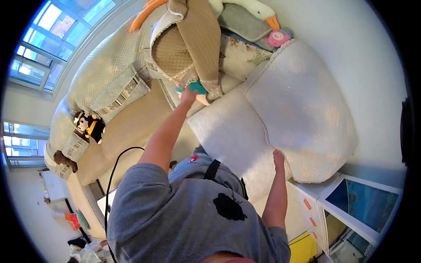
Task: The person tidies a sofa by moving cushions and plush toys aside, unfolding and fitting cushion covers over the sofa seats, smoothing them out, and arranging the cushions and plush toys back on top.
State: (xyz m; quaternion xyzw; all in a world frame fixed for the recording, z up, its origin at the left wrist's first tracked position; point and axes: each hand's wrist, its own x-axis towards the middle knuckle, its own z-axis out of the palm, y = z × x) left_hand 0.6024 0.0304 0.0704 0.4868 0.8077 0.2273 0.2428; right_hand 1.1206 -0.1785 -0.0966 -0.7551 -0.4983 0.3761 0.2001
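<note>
My left hand (189, 95) reaches forward to the sofa's corner, its fingers closed at the lace-trimmed lower edge of a brown quilted sofa cover (201, 39). Right beside those fingers is a teal and peach piece (198, 87), mostly covered. On the right, my right hand (279, 160) is closed at the piped edge of a pale quilted sofa cover (302, 105), which drapes over the sofa's right part. A white seat cover (232, 127) lies between my hands.
A white goose plush (250, 8), a pink toy (278, 38) and a floral cushion (241, 57) sit at the back. Along the left sofa lie a black-and-white doll (90, 126) and a brown plush (66, 161). A white cabinet (313, 215) stands at the lower right. A black cable (115, 168) hangs left.
</note>
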